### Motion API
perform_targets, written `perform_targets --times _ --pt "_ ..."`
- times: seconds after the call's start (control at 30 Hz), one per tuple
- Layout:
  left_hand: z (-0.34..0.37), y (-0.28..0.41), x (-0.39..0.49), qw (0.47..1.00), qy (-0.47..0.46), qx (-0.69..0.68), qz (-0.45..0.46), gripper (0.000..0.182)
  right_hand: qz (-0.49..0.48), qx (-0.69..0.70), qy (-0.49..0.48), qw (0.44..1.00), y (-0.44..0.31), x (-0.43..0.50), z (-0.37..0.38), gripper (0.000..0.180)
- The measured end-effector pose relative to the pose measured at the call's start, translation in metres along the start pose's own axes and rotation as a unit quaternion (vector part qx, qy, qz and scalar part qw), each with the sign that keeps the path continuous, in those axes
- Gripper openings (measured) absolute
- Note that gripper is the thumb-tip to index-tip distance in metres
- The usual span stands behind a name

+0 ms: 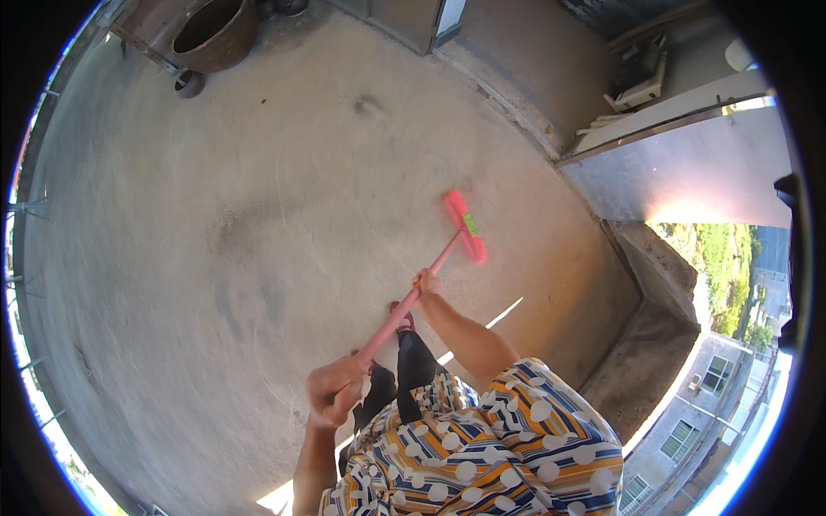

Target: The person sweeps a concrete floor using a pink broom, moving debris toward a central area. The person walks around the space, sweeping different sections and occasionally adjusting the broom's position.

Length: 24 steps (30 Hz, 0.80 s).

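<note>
A push broom [465,227] with pink and green bristles rests its head on the concrete floor [322,174], right of the picture's middle. Its pink handle runs down and left towards my body. My left hand [335,390] is closed round the upper end of the handle at the lower left. Farther down the shaft, nearer the bristles, my right hand [425,284] grips it with the arm stretched out. Dark shoes and trouser legs show beneath the handle, between the two arms.
A large basin [222,48] and a small pot [189,84] stand at the top left. A raised sill [510,103] edges a doorway at the upper right. Low concrete walls [645,348] border the right side, with buildings and greenery beyond. Railing posts line the left rim.
</note>
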<state>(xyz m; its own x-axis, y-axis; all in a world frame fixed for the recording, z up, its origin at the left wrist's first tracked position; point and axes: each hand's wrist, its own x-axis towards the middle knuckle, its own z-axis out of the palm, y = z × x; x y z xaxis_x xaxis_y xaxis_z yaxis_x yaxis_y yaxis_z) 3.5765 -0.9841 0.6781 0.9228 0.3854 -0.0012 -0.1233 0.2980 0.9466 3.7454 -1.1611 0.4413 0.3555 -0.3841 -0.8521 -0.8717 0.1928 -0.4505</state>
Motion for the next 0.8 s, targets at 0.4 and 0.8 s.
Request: perform_targets --times 0.4,0.8 --pt "-0.040 0.128 -0.022 0.932 0.102 0.242 0.250 0.014 0.161 -0.032 -0.420 0.892 0.119 -0.177 0.167 0.019" --pt "-0.089 -0.040 0.080 0.994 -0.073 -0.054 0.064 0.009 -0.067 0.014 -0.045 0.997 -0.048 0.024 0.105 0.013"
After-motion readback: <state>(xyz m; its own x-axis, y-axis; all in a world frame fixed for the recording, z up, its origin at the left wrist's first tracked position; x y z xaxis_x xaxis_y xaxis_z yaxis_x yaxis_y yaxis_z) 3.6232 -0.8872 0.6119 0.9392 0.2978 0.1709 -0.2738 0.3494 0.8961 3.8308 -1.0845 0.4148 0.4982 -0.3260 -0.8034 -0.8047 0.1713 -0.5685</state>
